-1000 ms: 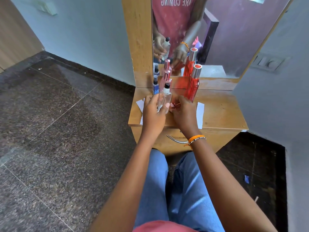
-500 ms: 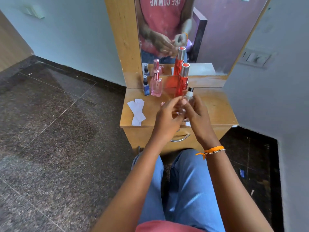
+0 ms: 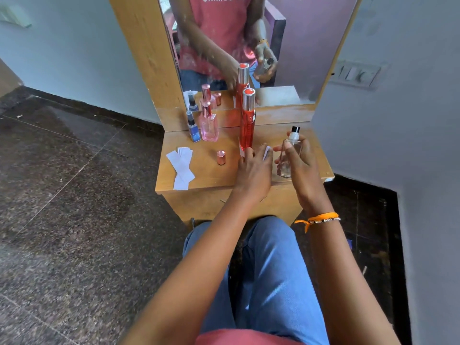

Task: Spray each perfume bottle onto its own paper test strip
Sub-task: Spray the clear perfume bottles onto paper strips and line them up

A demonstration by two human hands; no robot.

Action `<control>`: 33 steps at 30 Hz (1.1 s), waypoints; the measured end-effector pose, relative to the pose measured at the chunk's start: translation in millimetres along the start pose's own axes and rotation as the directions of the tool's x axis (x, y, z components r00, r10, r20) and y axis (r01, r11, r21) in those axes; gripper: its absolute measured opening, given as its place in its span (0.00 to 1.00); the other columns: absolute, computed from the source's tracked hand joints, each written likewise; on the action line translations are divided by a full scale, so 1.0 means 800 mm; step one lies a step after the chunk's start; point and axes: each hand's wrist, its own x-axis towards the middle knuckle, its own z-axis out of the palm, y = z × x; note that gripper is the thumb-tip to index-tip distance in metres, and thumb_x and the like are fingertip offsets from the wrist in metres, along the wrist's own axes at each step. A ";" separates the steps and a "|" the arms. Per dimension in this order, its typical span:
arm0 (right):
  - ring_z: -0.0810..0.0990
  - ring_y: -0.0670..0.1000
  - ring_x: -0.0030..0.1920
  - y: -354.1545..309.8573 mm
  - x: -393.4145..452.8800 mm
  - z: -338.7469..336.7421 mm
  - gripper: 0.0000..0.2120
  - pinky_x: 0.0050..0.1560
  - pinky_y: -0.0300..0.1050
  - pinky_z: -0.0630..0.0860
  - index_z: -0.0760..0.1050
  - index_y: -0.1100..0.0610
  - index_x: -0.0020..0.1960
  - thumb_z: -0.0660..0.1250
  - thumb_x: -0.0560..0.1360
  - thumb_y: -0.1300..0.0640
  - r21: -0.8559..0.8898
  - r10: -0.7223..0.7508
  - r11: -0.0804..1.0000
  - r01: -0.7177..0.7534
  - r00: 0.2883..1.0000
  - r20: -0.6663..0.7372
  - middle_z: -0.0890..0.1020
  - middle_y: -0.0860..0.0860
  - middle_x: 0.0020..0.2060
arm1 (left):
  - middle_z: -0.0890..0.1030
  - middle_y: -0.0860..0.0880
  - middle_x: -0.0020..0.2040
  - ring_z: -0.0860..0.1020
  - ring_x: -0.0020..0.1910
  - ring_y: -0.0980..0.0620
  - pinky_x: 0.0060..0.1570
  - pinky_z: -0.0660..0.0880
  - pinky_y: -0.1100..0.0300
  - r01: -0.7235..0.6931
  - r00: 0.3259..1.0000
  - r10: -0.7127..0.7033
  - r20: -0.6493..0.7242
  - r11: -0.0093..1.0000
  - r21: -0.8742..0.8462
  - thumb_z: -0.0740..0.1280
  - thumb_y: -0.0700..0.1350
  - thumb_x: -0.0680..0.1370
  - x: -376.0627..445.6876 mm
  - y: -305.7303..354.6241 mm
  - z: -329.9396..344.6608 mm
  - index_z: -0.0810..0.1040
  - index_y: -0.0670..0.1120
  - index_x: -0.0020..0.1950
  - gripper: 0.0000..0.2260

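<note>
My right hand (image 3: 300, 165) grips a clear glass perfume bottle (image 3: 288, 153) with a white sprayer, held upright above the right side of the wooden dresser top (image 3: 209, 175). To its left, my left hand (image 3: 254, 170) rests on the dresser over a white paper test strip (image 3: 266, 152), whose end sticks out between the fingers. Behind that hand stands a tall red bottle (image 3: 247, 123). A pink bottle (image 3: 208, 123) and a small blue bottle (image 3: 193, 128) stand at the back left. A stack of paper strips (image 3: 183, 168) lies at the left edge.
A loose rose-gold cap (image 3: 220, 157) stands in the middle of the dresser. A mirror (image 3: 249, 46) rises behind the bottles. A grey wall with a switch plate (image 3: 356, 74) closes in on the right. My knees in blue jeans (image 3: 263, 270) sit below the dresser front.
My hands have come apart: the right one keeps the clear bottle and has shifted right, the left has dropped onto a paper strip on the dresser. The camera view has tilted slightly.
</note>
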 end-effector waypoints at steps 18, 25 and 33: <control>0.70 0.49 0.27 -0.011 -0.010 -0.011 0.13 0.28 0.38 0.68 0.62 0.48 0.64 0.56 0.81 0.57 0.252 0.075 0.962 -0.110 0.987 0.144 0.77 0.53 0.39 | 0.73 0.46 0.58 0.74 0.53 0.49 0.48 0.75 0.64 0.140 0.940 -0.317 -0.124 0.693 -0.707 0.73 0.32 0.66 -0.017 -0.005 -0.020 0.70 0.44 0.60 0.25; 0.69 0.47 0.26 -0.004 -0.016 -0.009 0.12 0.24 0.37 0.65 0.66 0.50 0.64 0.53 0.81 0.56 0.448 0.080 0.855 -0.261 0.920 0.384 0.76 0.53 0.35 | 0.79 0.47 0.54 0.77 0.50 0.53 0.46 0.72 0.62 0.210 0.929 -0.369 0.013 0.498 -0.842 0.69 0.38 0.74 -0.027 -0.005 -0.047 0.66 0.46 0.68 0.24; 0.73 0.45 0.26 -0.002 -0.020 -0.007 0.14 0.20 0.33 0.68 0.71 0.52 0.61 0.53 0.79 0.54 0.663 0.054 0.619 -0.421 0.865 0.499 0.77 0.56 0.38 | 0.79 0.49 0.40 0.74 0.36 0.57 0.36 0.69 0.62 0.206 0.939 -0.345 0.007 0.542 -0.815 0.65 0.39 0.77 -0.030 -0.018 -0.051 0.75 0.42 0.46 0.01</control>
